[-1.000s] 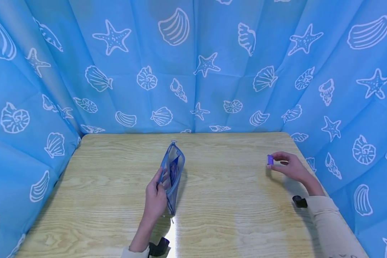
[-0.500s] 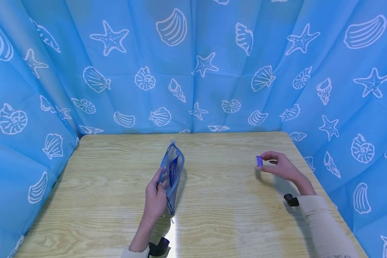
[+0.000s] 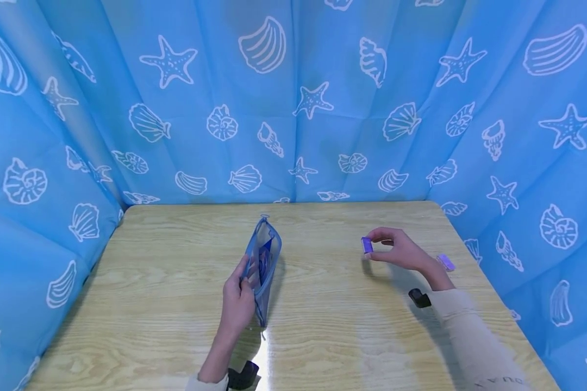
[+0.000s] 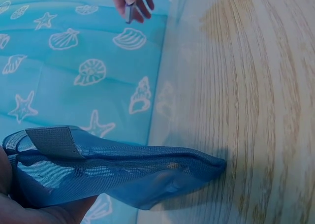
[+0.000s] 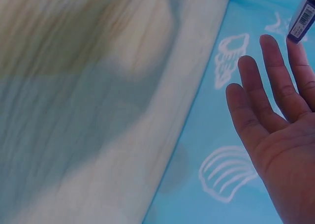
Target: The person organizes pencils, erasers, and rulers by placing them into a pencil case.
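In the head view my left hand [image 3: 238, 301] grips the side of a blue mesh zip pouch [image 3: 266, 293], its thumb at the rim. The pouch stands upright with its mouth spread, and a dark blue item [image 3: 264, 260] shows inside. The left wrist view has the mesh pouch [image 4: 128, 170] up close, with its zip edge and a fabric tab. Right of the pouch, above the table, my right hand [image 3: 403, 251] pinches a small purple block [image 3: 367, 245] between thumb and fingertip. A barcode shows on the purple block [image 5: 302, 19] in the right wrist view; the other fingers extend loosely.
A second small item, light purple [image 3: 445, 263], lies on the wooden table [image 3: 323, 336] beside the right wrist, near the right edge. Blue curtains [image 3: 293, 125] with white shells and starfish enclose the back and both sides.
My right hand has moved left across the table toward the pouch, carrying the purple block. The light purple item behind the wrist has come into view. My left hand and the pouch stay in place.
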Tool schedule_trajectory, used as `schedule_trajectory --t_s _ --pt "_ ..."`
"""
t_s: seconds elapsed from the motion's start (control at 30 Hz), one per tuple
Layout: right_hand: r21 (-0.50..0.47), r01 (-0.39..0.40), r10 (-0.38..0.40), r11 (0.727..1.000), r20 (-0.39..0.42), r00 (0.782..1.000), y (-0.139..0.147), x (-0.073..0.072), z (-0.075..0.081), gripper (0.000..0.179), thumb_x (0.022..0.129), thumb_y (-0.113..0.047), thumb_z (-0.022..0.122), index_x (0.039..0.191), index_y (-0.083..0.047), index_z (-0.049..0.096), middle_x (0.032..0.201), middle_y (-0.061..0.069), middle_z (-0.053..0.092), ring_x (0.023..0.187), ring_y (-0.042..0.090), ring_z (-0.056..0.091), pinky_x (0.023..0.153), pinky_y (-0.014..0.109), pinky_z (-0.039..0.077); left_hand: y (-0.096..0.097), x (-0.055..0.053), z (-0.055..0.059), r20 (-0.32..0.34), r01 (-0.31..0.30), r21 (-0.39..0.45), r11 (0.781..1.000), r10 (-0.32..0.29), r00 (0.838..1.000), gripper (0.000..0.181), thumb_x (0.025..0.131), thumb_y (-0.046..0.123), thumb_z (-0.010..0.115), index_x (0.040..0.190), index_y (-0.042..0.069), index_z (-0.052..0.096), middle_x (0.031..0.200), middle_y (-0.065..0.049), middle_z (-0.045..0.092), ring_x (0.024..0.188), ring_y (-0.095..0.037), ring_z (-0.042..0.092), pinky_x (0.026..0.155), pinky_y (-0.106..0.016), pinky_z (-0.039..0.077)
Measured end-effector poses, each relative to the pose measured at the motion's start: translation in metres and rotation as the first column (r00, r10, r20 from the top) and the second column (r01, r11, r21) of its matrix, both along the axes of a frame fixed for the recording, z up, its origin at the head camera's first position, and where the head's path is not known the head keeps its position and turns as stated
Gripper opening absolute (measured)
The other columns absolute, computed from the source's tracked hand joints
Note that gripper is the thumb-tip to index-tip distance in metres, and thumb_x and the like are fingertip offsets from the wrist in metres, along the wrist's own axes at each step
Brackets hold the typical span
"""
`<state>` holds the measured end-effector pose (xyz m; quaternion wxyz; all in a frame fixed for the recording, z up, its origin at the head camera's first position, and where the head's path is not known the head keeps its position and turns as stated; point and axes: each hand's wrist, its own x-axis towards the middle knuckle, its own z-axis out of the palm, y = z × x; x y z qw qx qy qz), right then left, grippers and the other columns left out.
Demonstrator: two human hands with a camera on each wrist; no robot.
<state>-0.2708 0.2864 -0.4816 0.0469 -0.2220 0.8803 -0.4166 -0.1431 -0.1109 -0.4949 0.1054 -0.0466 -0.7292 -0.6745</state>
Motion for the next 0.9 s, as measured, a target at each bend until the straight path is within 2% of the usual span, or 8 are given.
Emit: schedule_trajectory --t_s 0.27,0.5,0.67,0.9 --pt "-0.046 -0.052 0.052 0.998 0.01 0.999 -0.036 -0.004 -0.001 0.039 0.085 -0.019 0.083 0.119 -0.006 0.067 0.116 0.01 0.069 0.116 0.043 0.059 0.109 0.065 0.044 0.001 0.001 0.0 -0.004 -0.007 -0.001 1.0 0.007 1.0 0.057 0.099 -0.011 0.024 0.156 -0.01 0.025 0.154 -0.031 0.04 0.138 -0.047 0.046 0.109 -0.051 0.047" --pt "-0.078 -0.101 0.105 0.992 0.046 0.993 -0.067 -0.001 -0.003 0.04 0.084 -0.019 0.084 0.119 -0.008 0.068 0.117 0.009 0.069 0.116 0.04 0.061 0.109 0.063 0.045 0.0 0.002 -0.001 0.003 -0.007 0.003 1.0 0.007 1.0 0.056 0.1 -0.011 0.024 0.155 -0.01 0.026 0.154 -0.032 0.04 0.138 -0.048 0.046 0.109 -0.052 0.047" --pt "-0.072 -0.152 0.156 0.986 0.046 0.987 -0.089 -0.003 -0.005 0.039 0.084 -0.02 0.085 0.118 -0.012 0.069 0.116 0.005 0.069 0.116 0.039 0.061 0.109 0.061 0.046 0.0 0.001 -0.001 0.014 -0.013 0.012 1.0 0.013 1.0 0.056 0.1 -0.01 0.023 0.155 -0.01 0.027 0.154 -0.031 0.04 0.138 -0.048 0.046 0.11 -0.053 0.046" --pt "-0.112 -0.172 0.175 0.979 0.016 0.984 -0.117 -0.003 0.001 0.04 0.082 -0.018 0.086 0.119 -0.012 0.068 0.117 0.005 0.069 0.118 0.044 0.058 0.111 0.064 0.043 0.0 0.0 -0.001 0.017 -0.018 0.021 1.0 0.018 1.0 0.056 0.1 -0.01 0.024 0.156 -0.009 0.027 0.154 -0.03 0.041 0.137 -0.048 0.048 0.109 -0.053 0.046"
